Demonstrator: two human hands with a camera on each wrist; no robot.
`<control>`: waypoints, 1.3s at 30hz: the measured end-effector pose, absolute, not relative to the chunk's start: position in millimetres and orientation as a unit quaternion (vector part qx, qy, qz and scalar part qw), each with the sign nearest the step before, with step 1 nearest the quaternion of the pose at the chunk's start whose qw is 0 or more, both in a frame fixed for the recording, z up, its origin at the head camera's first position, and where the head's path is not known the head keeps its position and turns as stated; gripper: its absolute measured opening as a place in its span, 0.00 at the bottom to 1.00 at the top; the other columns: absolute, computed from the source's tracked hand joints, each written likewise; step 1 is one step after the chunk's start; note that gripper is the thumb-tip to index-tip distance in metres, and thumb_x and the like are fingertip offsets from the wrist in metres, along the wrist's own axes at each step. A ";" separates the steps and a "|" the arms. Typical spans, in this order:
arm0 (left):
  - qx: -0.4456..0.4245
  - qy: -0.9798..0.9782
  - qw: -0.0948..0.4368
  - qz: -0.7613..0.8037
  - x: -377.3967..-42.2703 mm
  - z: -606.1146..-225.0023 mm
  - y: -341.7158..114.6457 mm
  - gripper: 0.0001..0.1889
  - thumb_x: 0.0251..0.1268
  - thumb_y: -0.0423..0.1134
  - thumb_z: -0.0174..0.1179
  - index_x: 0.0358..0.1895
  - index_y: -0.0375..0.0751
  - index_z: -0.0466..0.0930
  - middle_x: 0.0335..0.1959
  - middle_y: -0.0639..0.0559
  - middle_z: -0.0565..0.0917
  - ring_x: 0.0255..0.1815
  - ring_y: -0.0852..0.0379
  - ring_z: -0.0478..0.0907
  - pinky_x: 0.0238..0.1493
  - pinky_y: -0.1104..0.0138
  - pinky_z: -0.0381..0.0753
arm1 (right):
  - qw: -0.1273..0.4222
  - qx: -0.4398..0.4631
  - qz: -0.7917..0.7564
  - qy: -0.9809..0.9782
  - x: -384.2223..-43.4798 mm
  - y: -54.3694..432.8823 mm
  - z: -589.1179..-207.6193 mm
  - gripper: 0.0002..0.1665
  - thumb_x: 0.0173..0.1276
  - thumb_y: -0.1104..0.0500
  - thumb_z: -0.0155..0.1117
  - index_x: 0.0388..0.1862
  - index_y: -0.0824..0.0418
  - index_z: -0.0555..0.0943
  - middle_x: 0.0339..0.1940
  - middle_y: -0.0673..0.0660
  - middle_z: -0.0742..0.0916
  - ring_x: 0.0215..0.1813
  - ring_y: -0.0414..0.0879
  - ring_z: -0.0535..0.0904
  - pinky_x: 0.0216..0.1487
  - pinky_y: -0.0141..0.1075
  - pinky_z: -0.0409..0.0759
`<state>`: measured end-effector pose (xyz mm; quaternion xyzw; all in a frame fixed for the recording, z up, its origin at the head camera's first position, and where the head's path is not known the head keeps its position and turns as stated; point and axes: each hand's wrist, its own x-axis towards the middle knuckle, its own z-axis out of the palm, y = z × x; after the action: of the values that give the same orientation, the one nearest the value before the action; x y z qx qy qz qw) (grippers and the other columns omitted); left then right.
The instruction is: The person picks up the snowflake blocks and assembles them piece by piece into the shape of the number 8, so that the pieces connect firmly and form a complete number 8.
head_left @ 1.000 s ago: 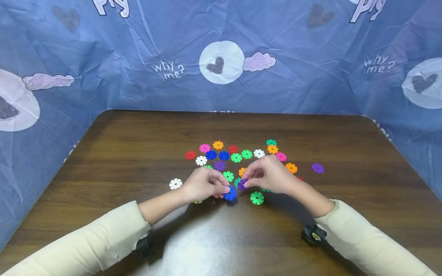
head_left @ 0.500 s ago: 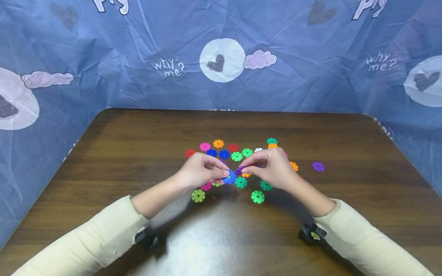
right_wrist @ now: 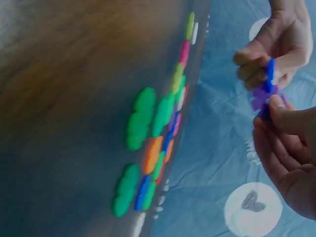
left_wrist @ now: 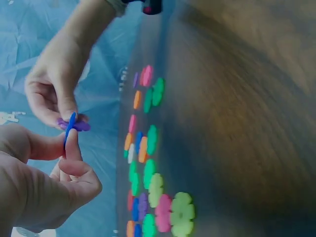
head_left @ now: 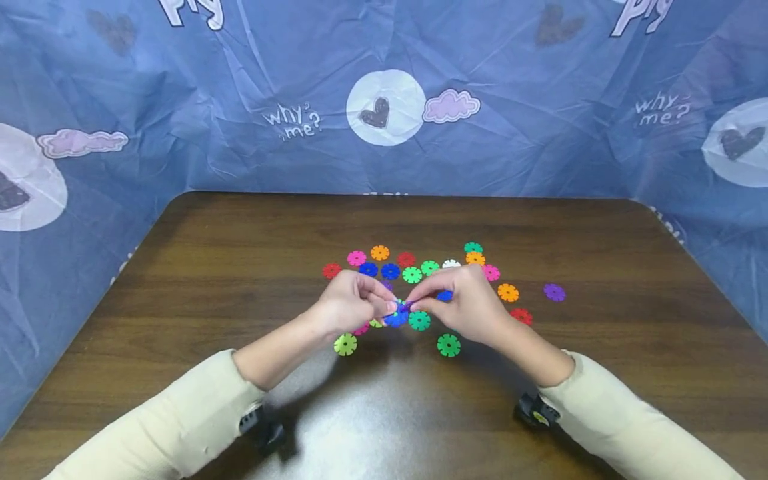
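Observation:
My left hand [head_left: 354, 308] pinches a blue notched disc [head_left: 396, 317] between thumb and fingers, above the table. Facing it, my right hand [head_left: 465, 303] pinches a purple notched disc [right_wrist: 258, 98] by its edge. In the left wrist view the blue disc [left_wrist: 69, 129] stands upright and crosses the purple disc [left_wrist: 79, 125], the two set at an angle with their edges meeting. Both hands are raised over scattered discs, and part of each held disc is hidden by the fingertips.
Several flat notched discs lie behind and below the hands, among them a green disc [head_left: 449, 345], a yellow-green disc [head_left: 345, 344] and a red disc [head_left: 521, 317]. A purple disc [head_left: 555, 292] lies apart at right on the brown wooden table [head_left: 240, 233]. A blue printed cloth [head_left: 288, 60] hangs behind.
Both hands have lifted slightly from their position a second ago and come together. The purple disc, earlier apart from the blue one, now meets its edge.

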<state>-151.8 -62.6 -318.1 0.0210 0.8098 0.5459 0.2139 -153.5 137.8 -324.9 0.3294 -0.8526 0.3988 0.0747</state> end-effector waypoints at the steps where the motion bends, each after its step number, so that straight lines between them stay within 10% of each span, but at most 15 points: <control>1: 0.022 0.808 0.216 0.548 -151.6 -319.3 -63.0 0.05 0.59 0.30 0.63 0.36 0.30 0.84 0.20 0.52 0.86 0.24 0.63 0.78 0.28 0.72 0.74 | 0.075 0.339 0.389 -0.853 -153.1 136.8 -323.1 0.06 0.51 0.65 0.76 0.30 0.59 0.89 0.29 0.52 0.91 0.33 0.41 0.86 0.33 0.28 0.83; 39: -0.024 0.739 0.252 0.624 -151.1 -333.8 -79.8 0.12 0.60 0.31 0.64 0.46 0.28 0.82 0.32 0.45 0.89 0.27 0.62 0.84 0.38 0.69 0.87 | -0.131 0.319 0.307 -0.887 -165.3 174.5 -335.0 0.19 0.50 0.62 0.77 0.43 0.64 0.85 0.40 0.57 0.90 0.40 0.47 0.85 0.41 0.30 0.85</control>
<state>-151.1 -79.8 -333.8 -0.0242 0.7394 0.6238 0.2521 -165.3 174.5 -335.0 0.3191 -0.8869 0.3073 -0.1308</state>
